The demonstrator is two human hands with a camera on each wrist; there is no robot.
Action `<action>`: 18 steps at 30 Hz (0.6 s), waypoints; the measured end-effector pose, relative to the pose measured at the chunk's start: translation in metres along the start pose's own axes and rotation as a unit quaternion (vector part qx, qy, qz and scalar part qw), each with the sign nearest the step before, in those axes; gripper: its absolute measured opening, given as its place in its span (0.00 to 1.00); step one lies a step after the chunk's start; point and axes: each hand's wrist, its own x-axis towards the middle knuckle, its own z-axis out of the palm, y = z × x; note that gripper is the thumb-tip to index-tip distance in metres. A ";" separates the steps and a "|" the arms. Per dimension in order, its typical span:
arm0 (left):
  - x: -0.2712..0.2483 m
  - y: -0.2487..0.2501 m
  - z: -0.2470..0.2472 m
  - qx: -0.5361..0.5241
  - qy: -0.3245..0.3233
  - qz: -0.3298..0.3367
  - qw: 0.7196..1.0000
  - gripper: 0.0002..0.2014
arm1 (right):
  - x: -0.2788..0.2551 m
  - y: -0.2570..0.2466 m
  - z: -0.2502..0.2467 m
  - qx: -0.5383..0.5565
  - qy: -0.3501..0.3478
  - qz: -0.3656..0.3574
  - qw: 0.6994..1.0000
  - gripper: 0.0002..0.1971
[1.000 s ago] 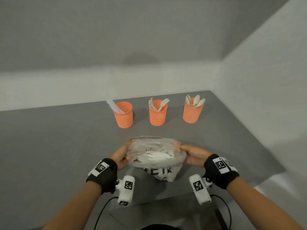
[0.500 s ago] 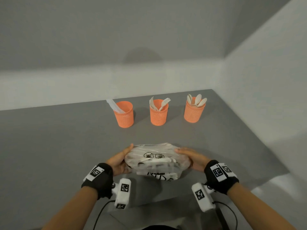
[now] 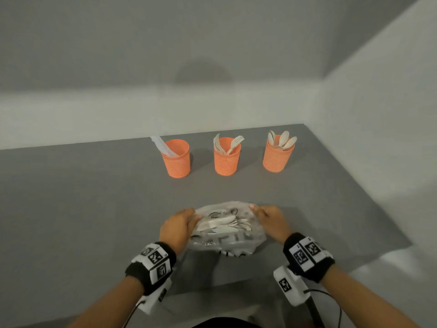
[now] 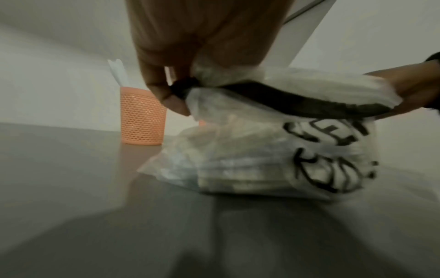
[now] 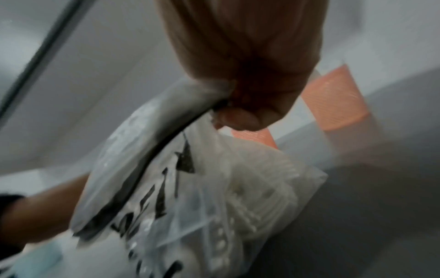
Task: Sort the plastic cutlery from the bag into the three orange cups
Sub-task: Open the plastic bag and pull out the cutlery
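A clear plastic bag (image 3: 227, 229) with black print holds several white cutlery pieces and sits near the table's front edge. My left hand (image 3: 181, 224) pinches the bag's left rim (image 4: 190, 86), and my right hand (image 3: 268, 220) pinches its right rim (image 5: 223, 105); the mouth is pulled wide between them. Three orange mesh cups stand in a row behind: the left cup (image 3: 176, 158) holds knives, the middle cup (image 3: 226, 159) forks, the right cup (image 3: 277, 153) spoons. The bag (image 4: 273, 159) rests on the table in the left wrist view.
The grey table (image 3: 82, 209) ends at a front edge close to my wrists and a right edge past the spoon cup. Grey walls close the back and right. Open tabletop lies between the bag and the cups.
Both hands shifted on the bag, from cupping its sides to pinching its top rim and spreading the mouth. The bag settled lower on the table.
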 end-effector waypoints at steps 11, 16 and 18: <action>0.032 0.004 -0.015 0.092 -0.046 -0.022 0.994 0.25 | -0.007 -0.014 -0.034 -0.142 -0.120 0.138 0.973 0.37; 0.040 0.039 -0.015 0.165 -0.143 0.150 0.964 0.34 | -0.042 -0.023 -0.022 -0.047 -0.412 0.301 0.859 0.50; 0.047 0.048 -0.013 0.186 -0.172 0.115 0.960 0.20 | -0.037 -0.019 -0.011 -0.002 -0.433 0.310 0.846 0.50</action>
